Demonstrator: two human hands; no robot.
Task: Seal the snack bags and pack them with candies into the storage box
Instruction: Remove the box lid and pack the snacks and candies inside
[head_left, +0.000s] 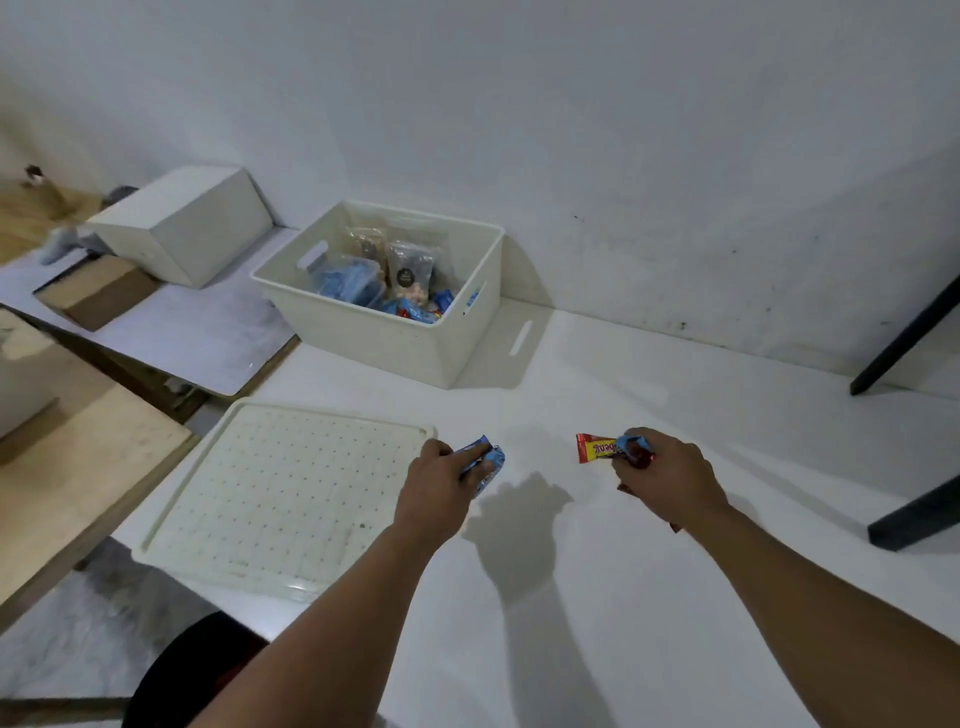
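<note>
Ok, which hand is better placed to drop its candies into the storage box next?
Probably the left hand: its blue candies sit closer to the open storage box, ahead and leftward. The right hand holds candies farther right.

table (623, 395): white | storage box (395, 343): on it, at the back | perforated lid (280, 493): flat, at left edge

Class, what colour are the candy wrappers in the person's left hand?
Blue, seen in the head view: candy wrappers in the left hand.
</note>
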